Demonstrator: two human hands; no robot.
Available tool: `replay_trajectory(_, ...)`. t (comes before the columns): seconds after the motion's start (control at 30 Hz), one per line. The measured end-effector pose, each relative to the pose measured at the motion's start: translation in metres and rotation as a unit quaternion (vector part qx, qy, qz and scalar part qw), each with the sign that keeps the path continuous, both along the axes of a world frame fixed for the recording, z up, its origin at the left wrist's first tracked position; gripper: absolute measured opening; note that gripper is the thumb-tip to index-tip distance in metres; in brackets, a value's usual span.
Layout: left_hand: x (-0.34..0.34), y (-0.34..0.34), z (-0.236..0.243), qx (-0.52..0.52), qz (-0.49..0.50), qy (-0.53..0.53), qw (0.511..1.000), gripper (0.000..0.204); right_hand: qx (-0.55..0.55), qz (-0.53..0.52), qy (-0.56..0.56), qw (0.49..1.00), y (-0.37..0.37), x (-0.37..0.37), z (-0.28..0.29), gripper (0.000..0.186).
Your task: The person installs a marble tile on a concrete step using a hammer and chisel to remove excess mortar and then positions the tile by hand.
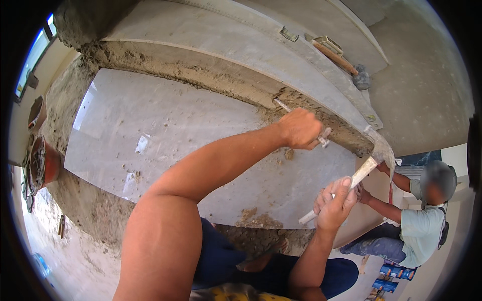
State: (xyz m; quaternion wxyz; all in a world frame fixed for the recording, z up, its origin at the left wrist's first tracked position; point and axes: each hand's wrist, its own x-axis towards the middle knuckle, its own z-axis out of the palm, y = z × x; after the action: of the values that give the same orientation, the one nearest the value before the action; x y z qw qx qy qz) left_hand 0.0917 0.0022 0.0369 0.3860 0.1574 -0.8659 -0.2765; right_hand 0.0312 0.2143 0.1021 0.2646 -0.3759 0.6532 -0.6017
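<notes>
My left hand (299, 129) is closed around a ribbed metal rod (282, 105). The rod's far tip meets the rough, mortar-coated upright face (201, 73) of a step, and its lumpy butt end sticks out on the right of my fist. A claw hammer (365, 170) with a pale, worn handle is gripped in my right hand (335, 203), its head raised to the upper right, apart from the rod. Below both hands lies a large glossy grey slab (201, 125), scattered with mortar crumbs.
On the upper slab (216, 47) rest a long straightedge (321, 62) with level vials and a mallet (346, 62) with a wooden handle. A co-worker (419, 220) crouches at the right, hands close to the hammer. An orange bucket (50, 163) stands at the left.
</notes>
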Motion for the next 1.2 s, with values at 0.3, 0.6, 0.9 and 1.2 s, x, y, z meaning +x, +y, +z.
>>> replay_trajectory(0.3, -0.009, 0.016, 0.001, -0.070, -0.039, 0.019, 0.997, 0.051, -0.062, -0.002, 0.004, 0.998, 0.015, 0.000, -0.009, 0.044)
replay_trajectory(0.6, -0.010, -0.001, 0.016, -0.082, 0.009, 0.085, 0.993, 0.049, -0.143, 0.004, 0.063, 0.988, 0.024, 0.008, -0.021, 0.042)
replay_trajectory(0.9, -0.013, -0.005, 0.010, -0.091, 0.007, 0.081, 0.992, 0.047, -0.012, 0.005, 0.044, 0.999, 0.017, 0.011, -0.050, 0.040)
replay_trajectory(1.2, -0.009, -0.001, 0.028, -0.020, 0.003, 0.000, 1.000, 0.044, 0.025, 0.010, 0.037, 0.999, 0.011, 0.010, -0.044, 0.041)
